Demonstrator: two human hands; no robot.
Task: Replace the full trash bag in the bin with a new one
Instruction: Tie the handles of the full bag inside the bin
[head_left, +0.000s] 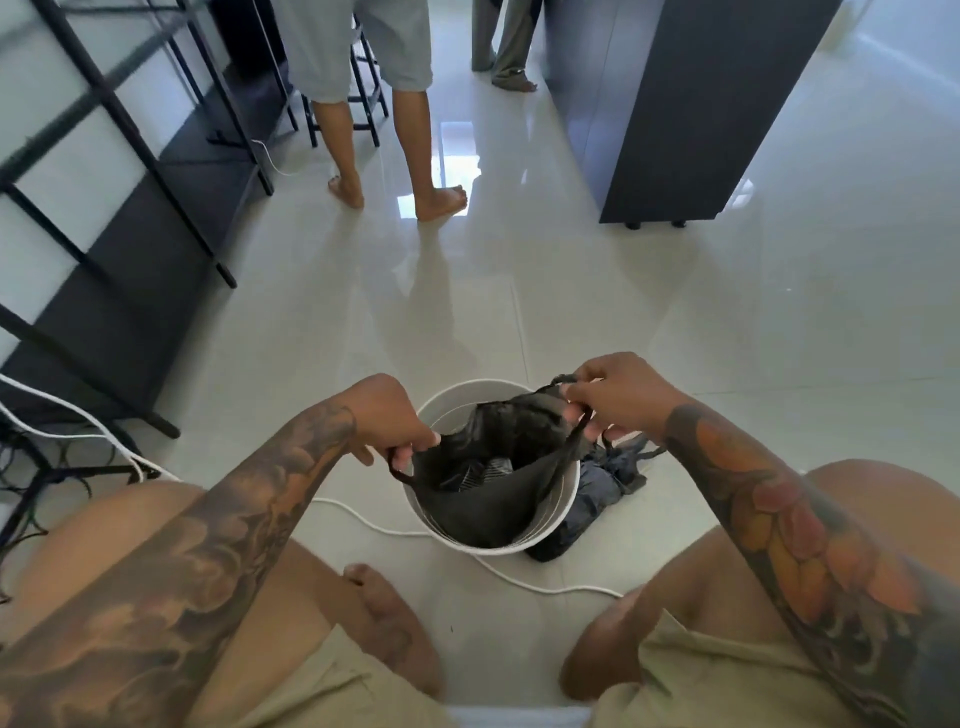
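Note:
A small round white bin (540, 540) stands on the tiled floor between my knees. A black trash bag (483, 499) hangs in its mouth, spread wide. My left hand (387, 421) grips the bag's left handle at the bin's left rim. My right hand (618, 395) grips the bag's right handle above the bin's far right rim. Something dark and striped shows inside the bag. A second dark, crumpled bag (602, 488) lies on the floor against the bin's right side, partly hidden by it.
A white cable (540, 584) runs across the floor in front of the bin. A black metal shelf frame (130, 218) stands at the left, a dark cabinet (675, 114) at the back right. A person's bare legs (395, 156) stand ahead, another person farther back.

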